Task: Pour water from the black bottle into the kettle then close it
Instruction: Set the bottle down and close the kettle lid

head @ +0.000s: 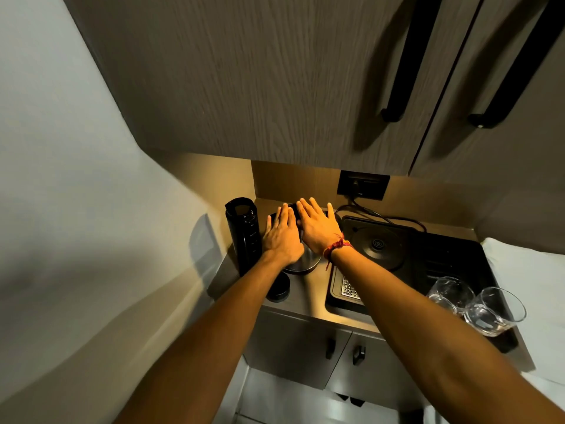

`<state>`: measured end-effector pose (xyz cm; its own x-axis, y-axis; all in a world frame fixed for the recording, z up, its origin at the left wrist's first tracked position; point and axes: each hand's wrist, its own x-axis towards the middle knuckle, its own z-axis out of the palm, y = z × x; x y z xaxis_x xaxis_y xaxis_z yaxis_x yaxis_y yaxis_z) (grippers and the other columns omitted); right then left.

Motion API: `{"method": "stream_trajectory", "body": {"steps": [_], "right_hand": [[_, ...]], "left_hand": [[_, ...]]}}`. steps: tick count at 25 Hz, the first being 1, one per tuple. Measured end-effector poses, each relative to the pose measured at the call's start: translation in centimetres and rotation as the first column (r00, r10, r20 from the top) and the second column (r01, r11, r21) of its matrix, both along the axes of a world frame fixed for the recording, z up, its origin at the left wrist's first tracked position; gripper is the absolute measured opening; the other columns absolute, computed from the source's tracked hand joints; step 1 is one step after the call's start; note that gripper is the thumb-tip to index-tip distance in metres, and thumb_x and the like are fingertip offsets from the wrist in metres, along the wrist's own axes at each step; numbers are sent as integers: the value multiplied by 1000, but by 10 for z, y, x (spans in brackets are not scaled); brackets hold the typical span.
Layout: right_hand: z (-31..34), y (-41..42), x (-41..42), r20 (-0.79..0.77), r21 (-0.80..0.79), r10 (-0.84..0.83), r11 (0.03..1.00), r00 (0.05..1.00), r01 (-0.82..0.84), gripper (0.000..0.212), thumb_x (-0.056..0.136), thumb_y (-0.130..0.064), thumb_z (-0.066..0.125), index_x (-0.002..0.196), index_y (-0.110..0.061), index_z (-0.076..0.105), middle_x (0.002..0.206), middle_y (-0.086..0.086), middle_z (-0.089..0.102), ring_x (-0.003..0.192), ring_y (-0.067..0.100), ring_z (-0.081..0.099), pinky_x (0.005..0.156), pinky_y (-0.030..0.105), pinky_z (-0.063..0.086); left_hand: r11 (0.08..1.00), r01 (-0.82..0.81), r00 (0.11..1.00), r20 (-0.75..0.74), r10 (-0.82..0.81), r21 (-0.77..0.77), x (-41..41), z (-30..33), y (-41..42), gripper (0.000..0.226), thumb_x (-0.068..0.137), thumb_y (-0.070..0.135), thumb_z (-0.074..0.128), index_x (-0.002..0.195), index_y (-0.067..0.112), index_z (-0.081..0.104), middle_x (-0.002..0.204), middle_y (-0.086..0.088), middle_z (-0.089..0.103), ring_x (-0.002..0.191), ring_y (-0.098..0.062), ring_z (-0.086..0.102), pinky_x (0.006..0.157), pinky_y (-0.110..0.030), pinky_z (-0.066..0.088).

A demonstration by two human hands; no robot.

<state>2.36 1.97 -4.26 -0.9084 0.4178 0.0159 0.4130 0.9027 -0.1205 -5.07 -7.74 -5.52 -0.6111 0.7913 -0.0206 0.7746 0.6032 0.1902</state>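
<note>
The steel kettle (307, 261) stands on the counter, mostly hidden under both hands. My left hand (282, 237) lies flat with fingers spread on its left side. My right hand (318, 228) lies flat over the kettle's black lid (292, 208), fingers extended; a red thread is tied round that wrist. I cannot see whether the lid is fully down. The tall black bottle (243, 234) stands upright just left of the kettle, its mouth uncovered. Its round black cap (278, 290) lies on the counter in front of it.
A black tray (428, 240) to the right holds the kettle's round base (379, 244) and two glasses (477, 304) at its near right. A cord runs to a wall socket (363, 185). Upper cabinets (275, 87) hang close above; a wall borders the left.
</note>
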Motion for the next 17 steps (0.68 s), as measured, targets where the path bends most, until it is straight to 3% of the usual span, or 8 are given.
{"method": "stream_trajectory", "body": {"steps": [2,4,6,8,10,13,17], "right_hand": [[1,-8,4,-37,19,-17,1000,999,18,68,97,-37,40,155,-11,15,165,8,11,153,27,6,121,58,9],[-10,-25,18,-158,140,32,990,987,-9,65,94,-31,50,150,-5,30,160,16,25,149,32,21,119,56,23],[-30,-44,34,-247,288,172,953,954,-97,65,84,-31,63,139,-2,45,144,20,46,133,37,45,109,52,41],[-51,-59,42,-252,329,308,919,917,-218,58,79,-34,65,128,-6,52,126,15,54,110,34,58,91,44,50],[-62,-73,41,-113,200,327,932,938,-301,60,83,-45,57,131,-11,49,126,11,51,106,30,57,86,40,48],[-76,-88,30,141,17,288,956,947,-293,86,77,-60,60,147,-18,32,142,10,43,121,30,50,98,42,47],[-83,-110,16,131,-75,230,972,964,-222,74,79,-41,67,140,-14,38,133,12,46,116,34,51,90,44,52]], "left_hand": [[997,20,999,39,-23,69,2,4,-7,99,85,18,65,156,6,-3,166,-15,-6,152,-26,-5,124,-45,2],[968,-14,999,46,3,250,9,-3,-27,94,83,6,62,157,8,4,166,-14,0,152,-28,9,122,-41,20],[944,-35,999,8,34,329,20,-19,-53,87,82,2,61,156,7,15,164,-14,12,145,-28,30,113,-34,37],[951,-32,999,2,34,309,30,-41,-83,80,81,4,67,151,7,28,155,-12,30,134,-28,44,104,-33,46],[966,-28,999,-38,39,256,34,-61,-111,68,78,10,72,140,8,43,137,-11,47,121,-28,52,96,-35,49],[968,-112,990,-63,129,224,29,-80,-141,49,74,8,72,121,9,56,116,-10,58,107,-29,57,87,-37,51],[950,-273,958,-46,282,149,13,-82,-159,54,78,10,69,128,9,51,124,-11,57,116,-28,54,97,-36,47]]}}
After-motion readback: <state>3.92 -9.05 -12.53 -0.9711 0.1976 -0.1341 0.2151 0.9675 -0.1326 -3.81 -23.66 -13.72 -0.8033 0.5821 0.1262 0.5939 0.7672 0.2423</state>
